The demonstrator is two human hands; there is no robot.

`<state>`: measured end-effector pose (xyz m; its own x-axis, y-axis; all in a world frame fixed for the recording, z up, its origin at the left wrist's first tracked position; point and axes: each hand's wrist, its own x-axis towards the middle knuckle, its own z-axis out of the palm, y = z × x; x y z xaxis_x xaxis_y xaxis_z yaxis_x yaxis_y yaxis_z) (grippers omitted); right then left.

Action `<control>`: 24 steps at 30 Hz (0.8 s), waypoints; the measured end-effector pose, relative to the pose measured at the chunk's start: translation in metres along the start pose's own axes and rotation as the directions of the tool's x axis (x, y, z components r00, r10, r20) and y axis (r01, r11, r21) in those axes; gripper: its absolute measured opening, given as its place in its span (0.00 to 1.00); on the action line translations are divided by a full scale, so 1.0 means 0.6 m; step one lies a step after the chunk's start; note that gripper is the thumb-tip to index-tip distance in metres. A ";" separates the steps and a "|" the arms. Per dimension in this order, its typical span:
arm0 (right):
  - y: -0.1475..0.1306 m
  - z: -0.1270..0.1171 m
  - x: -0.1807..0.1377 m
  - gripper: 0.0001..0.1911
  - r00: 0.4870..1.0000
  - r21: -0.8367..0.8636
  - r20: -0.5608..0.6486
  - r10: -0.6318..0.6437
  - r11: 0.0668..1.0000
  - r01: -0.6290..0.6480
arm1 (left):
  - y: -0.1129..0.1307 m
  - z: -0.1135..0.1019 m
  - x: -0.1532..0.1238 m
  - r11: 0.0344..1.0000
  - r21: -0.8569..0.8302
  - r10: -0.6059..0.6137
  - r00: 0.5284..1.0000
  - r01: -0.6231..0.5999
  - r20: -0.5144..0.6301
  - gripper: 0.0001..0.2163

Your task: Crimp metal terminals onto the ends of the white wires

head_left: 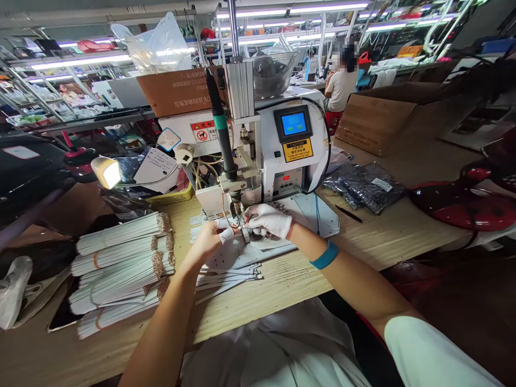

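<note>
My left hand [212, 238], with white tape on its fingertips, pinches a thin white cable end under the soldering head [235, 206] of a white bench machine [282, 150]. My right hand [268, 220], in a white glove, is closed on something small beside the same spot; what it holds is hidden. Both hands rest over a light grey work plate [242, 252]. A few finished white cables [229, 279] lie just in front of the plate. Bundles of white cables [121, 269] with bare copper ends are stacked to my left.
A lit desk lamp [108, 173] stands left of the machine. Dark bags of small parts [366, 185] lie to the right, with a cardboard box [382, 118] behind and a red object [463, 204] at the far right. Another person [341, 80] sits at a far bench.
</note>
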<state>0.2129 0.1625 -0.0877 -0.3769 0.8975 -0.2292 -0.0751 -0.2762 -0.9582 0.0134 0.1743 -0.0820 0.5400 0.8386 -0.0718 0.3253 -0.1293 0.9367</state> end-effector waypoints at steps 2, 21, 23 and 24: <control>-0.001 0.001 -0.001 0.10 1.000 0.006 0.001 -0.003 1.000 0.003 | 0.003 0.001 -0.001 1.000 0.018 -0.008 1.000 0.009 -0.006 0.11; -0.013 0.009 -0.009 0.09 1.000 0.039 -0.002 0.024 0.999 -0.024 | 0.007 0.008 -0.003 0.999 0.044 -0.024 0.999 0.026 -0.046 0.12; -0.014 0.008 -0.010 0.09 0.999 0.032 -0.004 0.033 0.999 -0.033 | 0.009 0.007 -0.003 0.998 0.052 -0.028 0.998 0.031 -0.048 0.12; -0.014 0.008 -0.010 0.09 0.999 0.029 -0.006 0.035 0.999 -0.035 | 0.009 0.007 -0.003 0.998 0.051 -0.028 0.998 0.031 -0.047 0.12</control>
<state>0.2112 0.1577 -0.0772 -0.3736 0.8892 -0.2639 -0.0884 -0.3174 -0.9442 0.0175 0.1701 -0.0782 0.4931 0.8661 -0.0820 0.3810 -0.1303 0.9153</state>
